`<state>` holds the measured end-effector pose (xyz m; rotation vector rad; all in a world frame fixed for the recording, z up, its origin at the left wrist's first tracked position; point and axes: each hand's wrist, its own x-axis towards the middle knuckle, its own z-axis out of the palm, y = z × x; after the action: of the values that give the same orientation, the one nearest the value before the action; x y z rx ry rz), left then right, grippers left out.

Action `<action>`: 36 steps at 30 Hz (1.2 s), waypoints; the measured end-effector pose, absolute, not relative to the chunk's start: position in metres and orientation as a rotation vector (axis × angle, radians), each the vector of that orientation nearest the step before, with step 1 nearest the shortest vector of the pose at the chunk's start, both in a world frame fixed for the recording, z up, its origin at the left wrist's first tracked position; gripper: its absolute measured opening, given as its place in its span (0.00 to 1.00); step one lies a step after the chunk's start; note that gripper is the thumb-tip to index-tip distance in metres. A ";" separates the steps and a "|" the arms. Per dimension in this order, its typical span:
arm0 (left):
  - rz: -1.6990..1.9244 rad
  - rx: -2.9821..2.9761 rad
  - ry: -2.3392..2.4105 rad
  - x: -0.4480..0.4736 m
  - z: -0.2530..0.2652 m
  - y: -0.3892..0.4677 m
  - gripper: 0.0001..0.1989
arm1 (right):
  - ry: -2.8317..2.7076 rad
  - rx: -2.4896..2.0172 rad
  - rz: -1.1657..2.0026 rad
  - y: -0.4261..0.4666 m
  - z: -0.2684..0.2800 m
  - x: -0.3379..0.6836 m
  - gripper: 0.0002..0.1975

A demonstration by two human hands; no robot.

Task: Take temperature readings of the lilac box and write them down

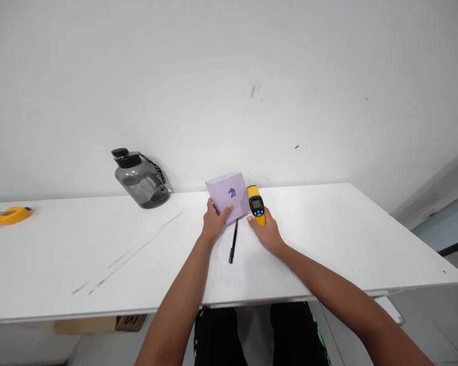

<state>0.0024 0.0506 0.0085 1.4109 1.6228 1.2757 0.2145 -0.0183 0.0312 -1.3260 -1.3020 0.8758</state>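
My left hand (213, 221) grips a lilac box (234, 193) by its lower left side, thumb across the front. A dark horse-head mark shows on that front face, and the box is tilted. In my right hand (267, 233) is a yellow and black infrared thermometer (257, 204), its small screen and blue buttons facing me. The thermometer stands close beside the box's right edge. Below the box a black pen (233, 244) lies on a sheet of paper (225, 272) with faint print, between my forearms.
A grey see-through water bottle (140, 183) with a black lid stands by the wall on the left. An orange tape measure (11, 216) lies at the far left of the white table (339, 229). Below the table's front edge is a cardboard box (99, 324).
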 end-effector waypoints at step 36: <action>1.248 1.397 1.637 0.004 0.015 0.046 0.48 | -1.444 -1.802 0.472 0.001 0.055 0.262 0.32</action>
<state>0.0042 0.0462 0.0153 1.3966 1.6370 1.2480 0.2620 0.0013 0.0551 -1.8019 -1.4441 0.4725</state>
